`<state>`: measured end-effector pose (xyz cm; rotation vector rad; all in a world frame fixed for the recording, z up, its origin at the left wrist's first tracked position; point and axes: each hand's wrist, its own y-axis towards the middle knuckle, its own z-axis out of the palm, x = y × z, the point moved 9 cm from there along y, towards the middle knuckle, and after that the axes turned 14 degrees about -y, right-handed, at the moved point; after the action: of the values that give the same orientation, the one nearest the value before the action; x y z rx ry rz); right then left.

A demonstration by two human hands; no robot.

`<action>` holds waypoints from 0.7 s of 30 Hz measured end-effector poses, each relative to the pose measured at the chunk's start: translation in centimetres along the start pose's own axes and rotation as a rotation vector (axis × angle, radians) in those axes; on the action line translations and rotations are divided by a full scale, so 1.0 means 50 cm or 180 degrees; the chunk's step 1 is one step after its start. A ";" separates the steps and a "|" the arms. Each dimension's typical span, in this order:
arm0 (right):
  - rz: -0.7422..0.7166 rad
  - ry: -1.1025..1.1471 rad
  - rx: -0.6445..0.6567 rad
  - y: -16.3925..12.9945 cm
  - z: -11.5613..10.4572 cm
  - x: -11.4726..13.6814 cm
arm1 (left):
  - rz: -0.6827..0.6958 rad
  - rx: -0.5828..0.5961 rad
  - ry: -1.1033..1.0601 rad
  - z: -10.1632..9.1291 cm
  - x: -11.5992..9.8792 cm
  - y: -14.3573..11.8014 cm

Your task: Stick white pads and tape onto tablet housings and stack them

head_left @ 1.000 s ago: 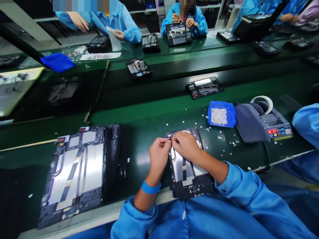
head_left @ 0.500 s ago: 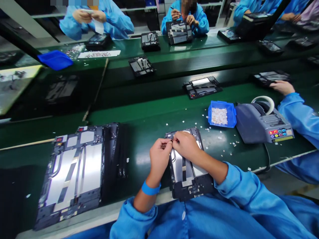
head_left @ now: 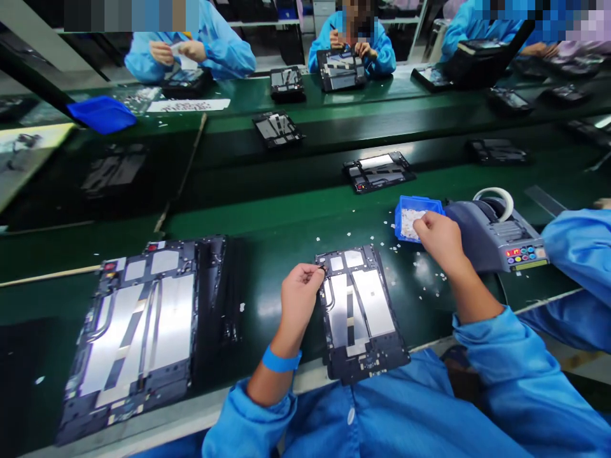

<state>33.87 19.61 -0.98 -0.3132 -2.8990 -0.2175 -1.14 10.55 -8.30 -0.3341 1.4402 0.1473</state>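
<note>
An opened tablet [head_left: 372, 305] with silver panels and dark ribbon cables lies in front of me at the table's edge. My left hand [head_left: 300, 296] is at its upper left corner, thumb and fingers pinched together; a tiny dark bit shows at the fingertips, too small to name. My right hand [head_left: 440, 238] reaches over the blue tray [head_left: 401, 200], fingertips pinched at the small white pieces [head_left: 411, 222] in it. Whatever those fingers hold is hidden.
A grey tape dispenser [head_left: 477, 235] stands right of the tray, beside a co-worker's sleeve [head_left: 580, 248]. Stacked opened tablets [head_left: 172, 312] lie at left. Another tablet [head_left: 379, 172] lies beyond. White scraps [head_left: 422, 289] dot the green table. Several co-workers sit opposite.
My right hand has left the tablet and moved right to the blue tray. My left hand stays at the tablet's corner. At right, the co-worker's hand has left the far tablet.
</note>
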 end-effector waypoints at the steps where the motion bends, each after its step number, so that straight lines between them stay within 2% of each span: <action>1: -0.0122 -0.0068 0.0124 -0.007 0.002 0.003 | 0.0069 0.0042 0.0109 -0.001 -0.008 -0.002; 3: -0.0633 0.0237 0.0443 -0.045 0.021 0.066 | 0.0392 0.0093 0.0454 -0.009 -0.038 -0.007; 6: -0.1266 0.0825 0.0881 -0.112 0.057 0.213 | 0.1076 -0.0042 0.1087 -0.034 -0.096 -0.011; 8: -0.1392 0.0723 0.1060 -0.131 0.082 0.292 | 0.1348 0.0016 0.1479 -0.037 -0.115 -0.007; 10: -0.1445 0.0438 0.1204 -0.130 0.107 0.344 | 0.1493 0.0287 0.1803 -0.023 -0.117 0.000; 14: -0.1496 0.0006 0.1549 -0.120 0.150 0.381 | 0.1741 0.0691 0.2253 0.008 -0.100 0.003; 21: -0.1494 -0.0212 0.1587 -0.121 0.167 0.383 | 0.1992 0.0855 0.2556 0.018 -0.082 -0.003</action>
<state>12.58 18.88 -5.38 0.4507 -2.9149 0.4484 -0.78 11.09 -4.15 0.3391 2.3007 0.3455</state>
